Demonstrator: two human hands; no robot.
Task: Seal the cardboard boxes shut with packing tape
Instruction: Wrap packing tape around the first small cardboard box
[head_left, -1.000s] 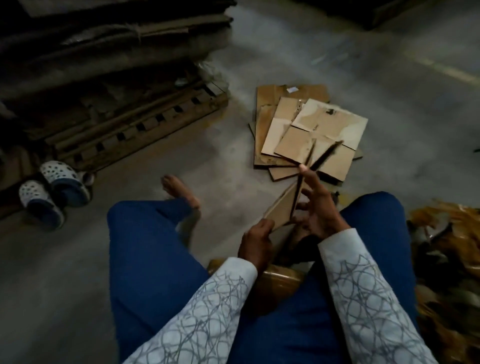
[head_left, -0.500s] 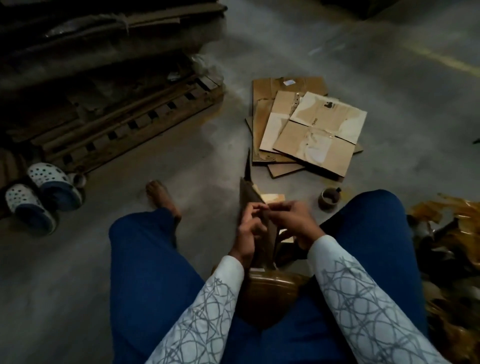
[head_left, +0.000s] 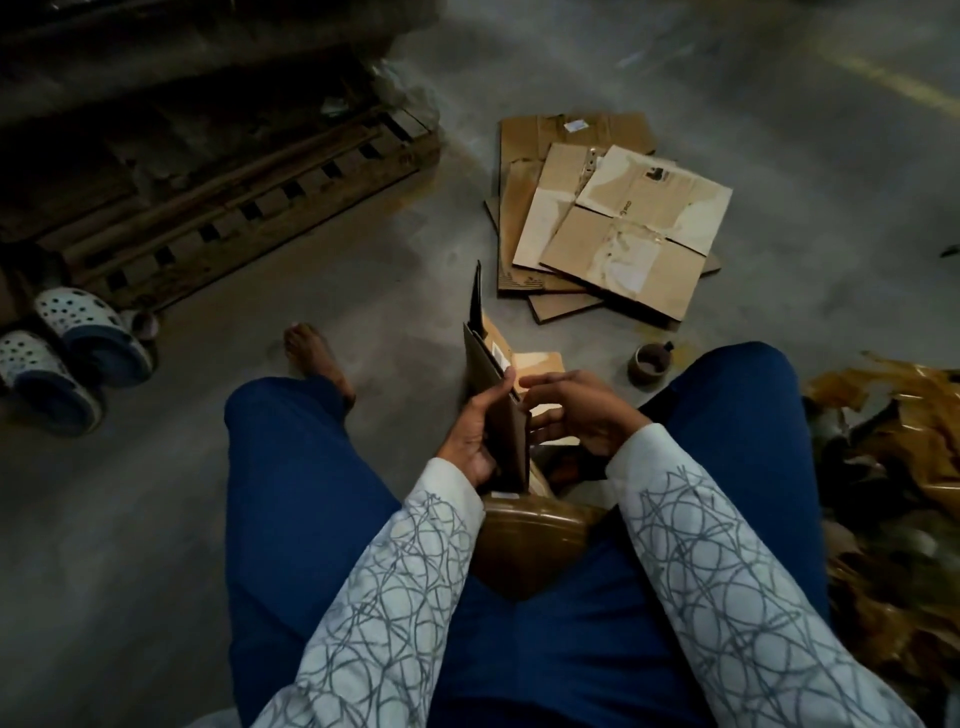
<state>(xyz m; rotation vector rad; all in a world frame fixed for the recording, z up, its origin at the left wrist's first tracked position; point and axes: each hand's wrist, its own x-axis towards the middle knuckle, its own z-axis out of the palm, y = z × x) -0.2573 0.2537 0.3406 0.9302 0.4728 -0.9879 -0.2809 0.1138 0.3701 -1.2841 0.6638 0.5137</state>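
Flat box held on edge between the hands, tape not yet picked up.

The left hand (head_left: 480, 436) gripped the folded cardboard box (head_left: 480, 353) upright, thumb over its top edge. The right hand (head_left: 582, 410) sat just beside it, fingers at a pale flap (head_left: 540, 361); whether they pinched it could not be told. The tape roll (head_left: 648, 364) lay on the floor beyond the right hand. In my judgement, the thin standing box could tip or fold shut again under a one-handed grip, and reaching for the tape might leave the flaps crooked.
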